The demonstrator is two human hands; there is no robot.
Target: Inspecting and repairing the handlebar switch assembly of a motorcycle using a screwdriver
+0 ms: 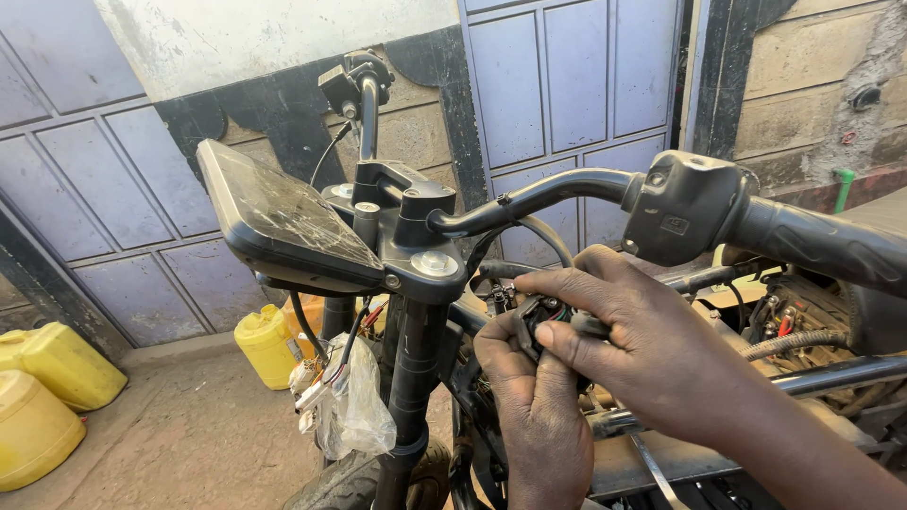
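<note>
Pinching the small connector (531, 319) between both hands, your left hand (539, 416) grips from below, right hand (652, 349) from the right.

Yellow plastic jerrycans: two (59, 364) (30, 430) on the concrete floor (189, 444) far left of the grips, a third yellow jerrycan (266, 345) nearer, left of them by the fork. Cracked black display panel (283, 222) up-left of the grips, on the bar clamp. Black handlebar switch housing (685, 208) just above them, rubber handgrip (822, 246) to its right. Clear plastic bag (354, 411) hangs down-left. Grey-blue metal door panels (557, 85) behind.
</note>
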